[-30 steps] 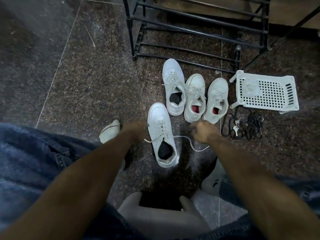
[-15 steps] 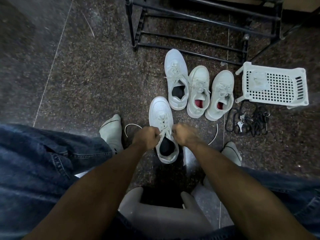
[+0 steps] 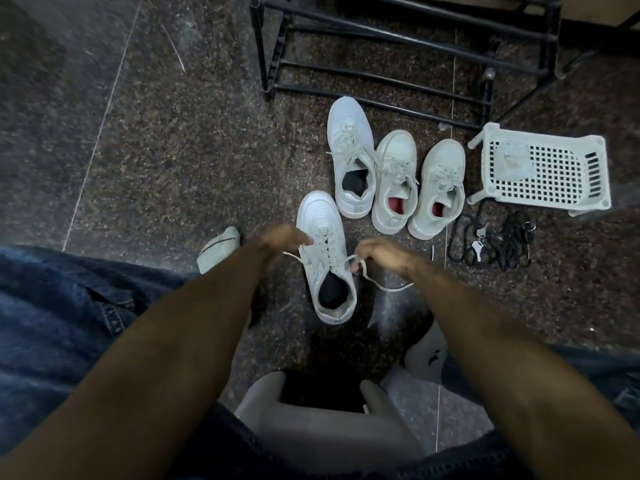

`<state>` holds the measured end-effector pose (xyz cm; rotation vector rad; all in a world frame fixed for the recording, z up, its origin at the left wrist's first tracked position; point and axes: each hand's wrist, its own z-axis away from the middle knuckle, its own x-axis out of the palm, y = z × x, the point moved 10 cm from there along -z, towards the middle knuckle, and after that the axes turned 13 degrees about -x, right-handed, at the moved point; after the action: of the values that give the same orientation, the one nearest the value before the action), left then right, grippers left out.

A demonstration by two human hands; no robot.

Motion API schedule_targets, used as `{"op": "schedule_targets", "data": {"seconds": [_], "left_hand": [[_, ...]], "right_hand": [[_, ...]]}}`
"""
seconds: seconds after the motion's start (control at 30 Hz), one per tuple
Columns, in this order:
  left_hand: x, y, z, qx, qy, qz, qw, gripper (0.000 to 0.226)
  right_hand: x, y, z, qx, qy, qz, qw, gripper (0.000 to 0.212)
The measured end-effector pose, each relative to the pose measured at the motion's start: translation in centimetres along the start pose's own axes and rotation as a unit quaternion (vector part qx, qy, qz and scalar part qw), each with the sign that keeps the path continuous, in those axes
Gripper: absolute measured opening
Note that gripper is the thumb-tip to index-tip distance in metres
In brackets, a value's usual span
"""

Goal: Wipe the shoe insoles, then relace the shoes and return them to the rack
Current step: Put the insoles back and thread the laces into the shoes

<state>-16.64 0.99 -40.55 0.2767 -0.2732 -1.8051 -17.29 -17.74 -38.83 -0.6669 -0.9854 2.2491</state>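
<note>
A white sneaker with a black insole stands on the floor between my hands, toe pointing away. My left hand pinches the left end of its white lace beside the eyelets. My right hand pinches the right lace end, whose loose tail trails on the floor to the right. Three more white sneakers stand behind: one with a black insole and two with red insoles. The black metal shoe rack stands at the back.
A white perforated plastic basket lies on its side at the right, a folded cloth on it. Black laces and keys lie in a heap below it. My socked feet and a grey stool are close to me.
Both hands were together over the shoe's tongue half a second ago; they have moved apart, drawing the lace ends out to either side. The camera has shifted slightly.
</note>
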Motion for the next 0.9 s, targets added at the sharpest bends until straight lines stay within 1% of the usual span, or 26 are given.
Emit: {"op": "schedule_targets", "data": {"seconds": [0.07, 0.1, 0.13, 0.2, 0.23, 0.27, 0.3, 0.37, 0.4, 0.47, 0.53, 0.6, 0.63, 0.7, 0.77, 0.8, 0.83, 0.87, 0.9], "left_hand": [[1.3, -0.4, 0.5, -0.004, -0.057, 0.157, 0.986, 0.011], [1.9, -0.1, 0.6, 0.004, -0.079, 0.241, 0.967, 0.013], [2.2, -0.1, 0.4, 0.010, -0.088, 0.330, 0.940, 0.014], [2.7, -0.2, 0.0, 0.017, -0.094, 0.484, 0.870, 0.015], [3.1, -0.3, -0.2, 0.020, -0.089, 0.528, 0.845, 0.016], [3.4, -0.6, -0.5, 0.023, -0.077, 0.544, 0.835, 0.018], [3.8, -0.8, -0.6, 0.026, -0.070, 0.551, 0.831, 0.022], [4.9, -1.2, -0.6, 0.017, -0.065, 0.547, 0.835, 0.032], [5.5, -1.6, -0.7, 0.007, -0.064, 0.533, 0.844, 0.036], [5.6, -2.4, -1.3, -0.005, -0.045, 0.481, 0.876, 0.044], [4.7, -3.2, -2.0, -0.003, -0.014, 0.437, 0.899, 0.057], [3.7, -3.6, -2.8, 0.006, 0.011, 0.401, 0.916, 0.061], [3.3, -3.5, -3.0, 0.017, 0.029, 0.364, 0.931, 0.062], [3.4, -2.5, -3.0, 0.070, 0.052, 0.244, 0.966, 0.058], [5.2, -0.7, -2.3, 0.145, 0.035, 0.092, 0.985, 0.053], [6.4, 0.0, -1.7, 0.171, 0.032, -0.016, 0.985, 0.057], [7.3, 0.2, -1.2, 0.186, 0.044, -0.129, 0.973, 0.063], [7.9, 0.3, -0.8, 0.190, 0.059, -0.209, 0.958, 0.066], [8.2, 0.4, -0.6, 0.190, 0.064, -0.248, 0.948, 0.062]], "right_hand": [[0.4, 0.0, 0.2, -0.005, 0.051, -0.110, 0.993, 0.017], [0.6, 0.0, 0.2, -0.005, 0.083, -0.170, 0.982, 0.017], [0.8, -0.2, 0.2, -0.013, 0.114, -0.232, 0.966, 0.018], [0.9, -0.6, 0.0, -0.045, 0.166, -0.357, 0.918, 0.018], [0.9, -0.4, -0.3, -0.057, 0.188, -0.411, 0.890, 0.019], [1.0, -0.5, -0.5, -0.065, 0.202, -0.459, 0.863, 0.019], [1.1, -0.4, -0.7, -0.068, 0.210, -0.493, 0.842, 0.020], [1.5, -0.7, -1.3, -0.077, 0.218, -0.538, 0.811, 0.021], [1.7, -1.0, -1.6, -0.083, 0.221, -0.556, 0.797, 0.022], [1.4, -1.2, -2.0, -0.088, 0.245, -0.573, 0.777, 0.028], [0.6, -0.4, -1.9, -0.070, 0.281, -0.561, 0.775, 0.030], [0.0, 1.6, -1.5, -0.030, 0.307, -0.550, 0.776, 0.029], [0.0, 2.7, -1.3, -0.008, 0.314, -0.550, 0.774, 0.028], [0.4, 3.9, -1.0, 0.028, 0.322, -0.562, 0.761, 0.029], [1.0, 3.9, -1.0, 0.046, 0.333, -0.597, 0.729, 0.033], [1.1, 3.4, -1.0, 0.048, 0.340, -0.620, 0.706, 0.033], [1.0, 2.8, -0.8, 0.049, 0.350, -0.640, 0.683, 0.031], [0.9, 2.2, -0.7, 0.048, 0.358, -0.656, 0.663, 0.028], [0.8, 1.6, -0.7, 0.047, 0.360, -0.667, 0.650, 0.027]]}}
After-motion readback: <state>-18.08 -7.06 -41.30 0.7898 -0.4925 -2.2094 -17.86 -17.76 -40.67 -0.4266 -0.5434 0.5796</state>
